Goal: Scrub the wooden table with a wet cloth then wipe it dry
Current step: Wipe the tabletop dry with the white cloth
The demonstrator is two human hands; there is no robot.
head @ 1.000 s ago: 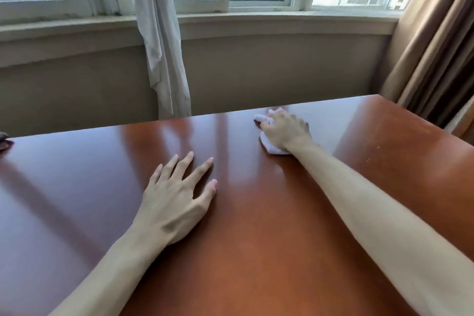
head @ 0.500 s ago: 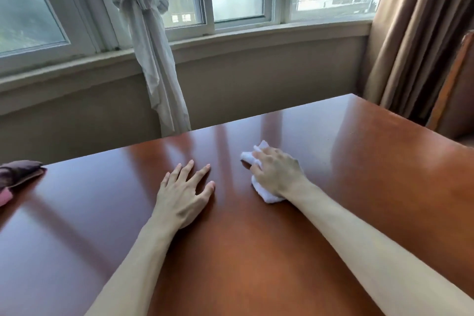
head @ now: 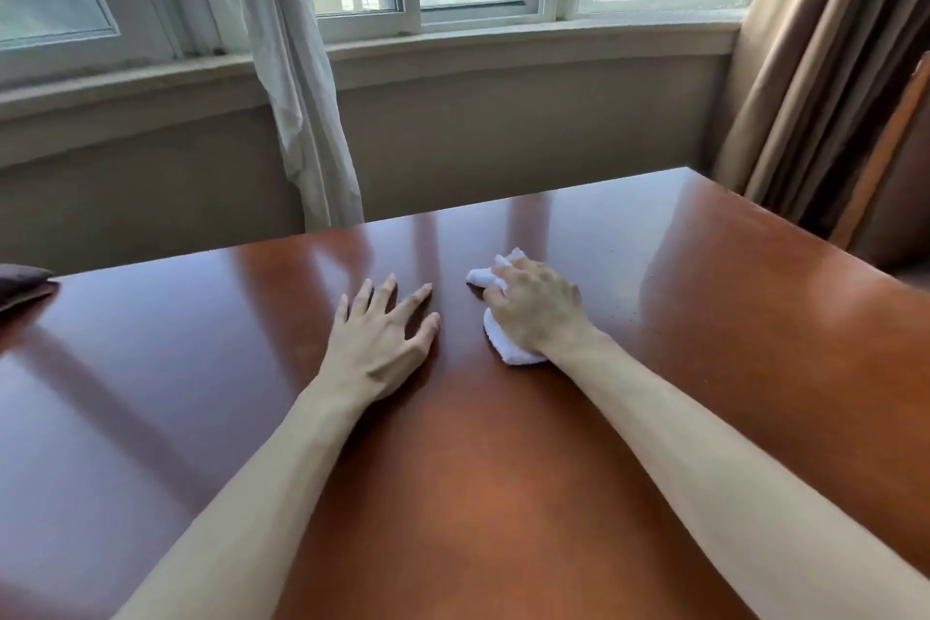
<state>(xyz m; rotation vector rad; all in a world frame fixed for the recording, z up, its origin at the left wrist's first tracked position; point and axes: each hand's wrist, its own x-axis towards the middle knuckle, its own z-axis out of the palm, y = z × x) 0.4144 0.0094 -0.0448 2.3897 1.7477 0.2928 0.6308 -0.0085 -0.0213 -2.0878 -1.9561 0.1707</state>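
Note:
A glossy reddish-brown wooden table (head: 503, 493) fills the lower view. A bunched white cloth (head: 506, 347) lies on it right of centre, mostly covered by my right hand (head: 536, 312), whose fingers curl over it and grip it against the wood. A corner of the cloth sticks out past the fingertips. My left hand (head: 382, 342) lies flat on the table just left of the cloth, fingers spread and straight, holding nothing.
A dark folded item (head: 22, 284) sits at the table's far left edge. Behind the table runs a low wall with a window sill (head: 503, 45); a knotted white curtain (head: 292, 81) hangs there. Brown drapes (head: 815, 66) and a wooden chair back (head: 885, 156) stand at right.
My right hand drew the cloth back from the far edge toward me, ending beside my left hand. The left hand stayed flat on the table.

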